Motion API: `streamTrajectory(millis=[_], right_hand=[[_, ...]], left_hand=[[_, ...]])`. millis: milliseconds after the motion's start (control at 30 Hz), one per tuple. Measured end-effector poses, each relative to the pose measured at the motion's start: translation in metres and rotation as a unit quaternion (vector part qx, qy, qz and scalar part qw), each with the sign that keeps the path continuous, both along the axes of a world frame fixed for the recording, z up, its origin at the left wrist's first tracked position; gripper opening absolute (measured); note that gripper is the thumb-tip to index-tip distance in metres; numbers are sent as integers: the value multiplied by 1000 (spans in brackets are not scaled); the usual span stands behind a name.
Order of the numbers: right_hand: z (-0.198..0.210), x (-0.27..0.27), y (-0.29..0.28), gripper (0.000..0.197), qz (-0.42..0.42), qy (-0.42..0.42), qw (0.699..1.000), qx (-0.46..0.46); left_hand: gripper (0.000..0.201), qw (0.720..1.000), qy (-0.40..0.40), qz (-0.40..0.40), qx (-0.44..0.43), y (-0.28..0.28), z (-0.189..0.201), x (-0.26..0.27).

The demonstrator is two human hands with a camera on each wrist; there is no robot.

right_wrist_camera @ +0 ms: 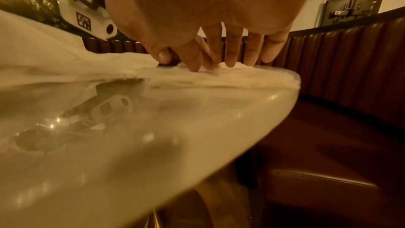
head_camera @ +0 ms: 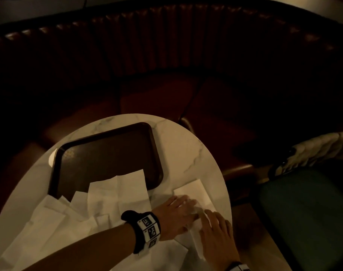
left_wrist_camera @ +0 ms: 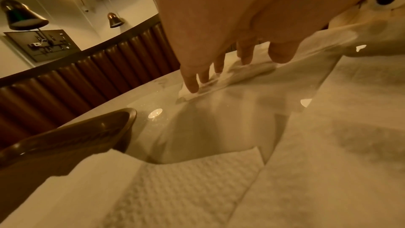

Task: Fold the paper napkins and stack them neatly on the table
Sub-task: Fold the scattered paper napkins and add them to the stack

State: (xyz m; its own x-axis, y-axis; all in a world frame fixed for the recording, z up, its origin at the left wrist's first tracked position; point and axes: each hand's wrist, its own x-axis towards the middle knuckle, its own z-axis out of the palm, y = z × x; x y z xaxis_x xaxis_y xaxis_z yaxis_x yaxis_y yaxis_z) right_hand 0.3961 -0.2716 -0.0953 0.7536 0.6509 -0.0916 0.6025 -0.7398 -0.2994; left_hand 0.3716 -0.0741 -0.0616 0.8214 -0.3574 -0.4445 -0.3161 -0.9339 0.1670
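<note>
Both hands work at the right edge of the round marble tabletop (head_camera: 186, 145), close together over one white paper napkin (head_camera: 196, 225). Left hand (head_camera: 176, 214) lies palm down, fingers (left_wrist_camera: 192, 84) straight and spread, tips pressing the napkin flat to the top; judged to be pinning the sheet so it cannot slide on the glossy surface while a crease is set. Right hand (head_camera: 215, 229) sits just beside it, nearer the person, fingers (right_wrist_camera: 232, 53) extended and slightly fanned, tips bearing down on the paper; it presses, with no fingers curled round anything that can be made out, though thumb contact is partly hidden by the left hand. Working position near the right edge probably keeps the napkin in hand apart from the loose supply. That supply, the unfolded napkins (head_camera: 68, 222), lies in an overlapping heap along the near-left part of the tabletop, some sheets riding up onto the near rim of a dark tray (head_camera: 157, 153), which sits toward the far edge. A folded napkin (head_camera: 194, 190) lies flat just beyond the fingers, near the right edge, likely the start of the stack. Napkin under the hands looks thin, soft, embossed, partly doubled over, edges not yet squared; blur hides the exact fold line.
</note>
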Motion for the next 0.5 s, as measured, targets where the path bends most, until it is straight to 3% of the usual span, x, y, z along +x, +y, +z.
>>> streamTrajectory(millis=[233,367,500], right_hand=[[-5,-9,4,46,-1,-15,1000,-11],[-4,-15,7,46,-33,-28,999,4],[0,-13,7,43,-19,12,1000,-15]], left_hand=[[49,998,-18,58,-7,11,5,-6],[48,982,-42,185,12,56,20,-24],[44,950,-43,307,24,114,40,-61]])
